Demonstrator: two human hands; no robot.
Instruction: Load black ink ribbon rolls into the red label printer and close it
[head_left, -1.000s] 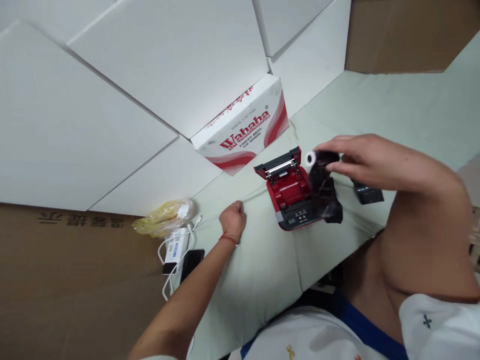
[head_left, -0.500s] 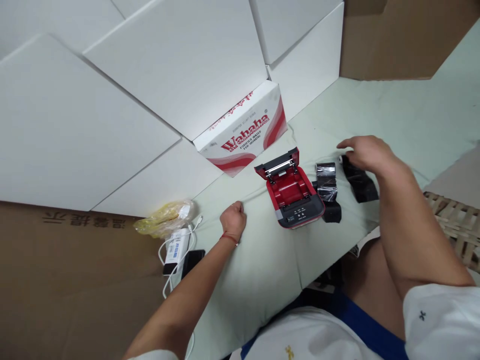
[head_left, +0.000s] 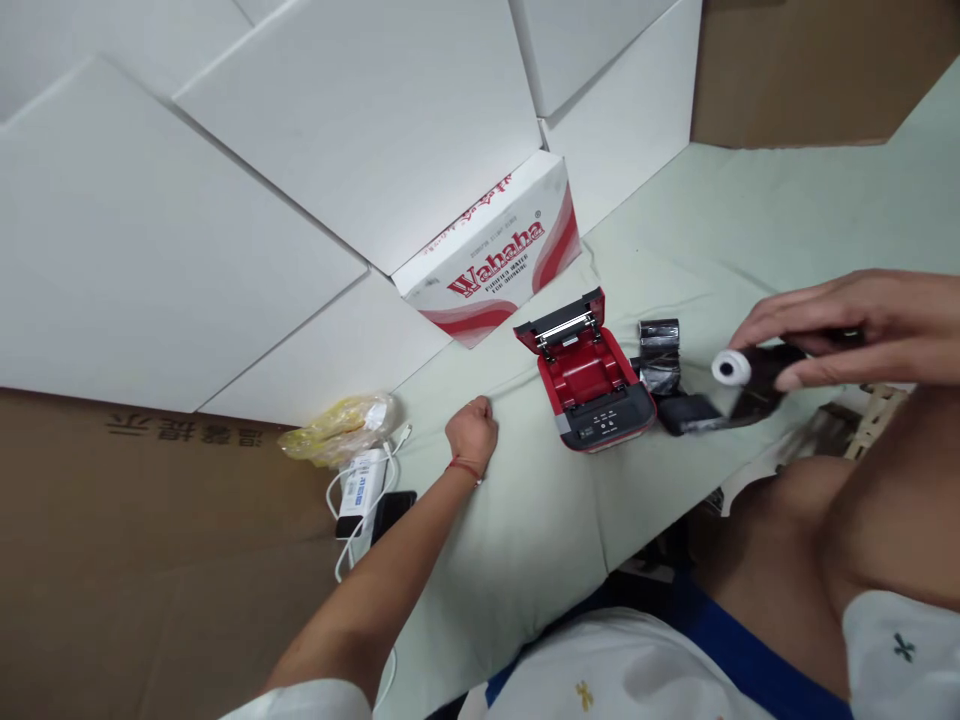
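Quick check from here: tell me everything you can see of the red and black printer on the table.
The small printer is a boxy plastic unit, red inside and black and grey at the front. Its black lid stands open at the back, carrying a shiny metal bar, and exposes a red moulded well. The front panel has a few small buttons. It sits flat on a pale green cloth, with a black film strip lying against its right side.

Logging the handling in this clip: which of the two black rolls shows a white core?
The roll in the right hand, held above the table, black film trailing. The other roll sits on the table beside the open red printer, no core showing.
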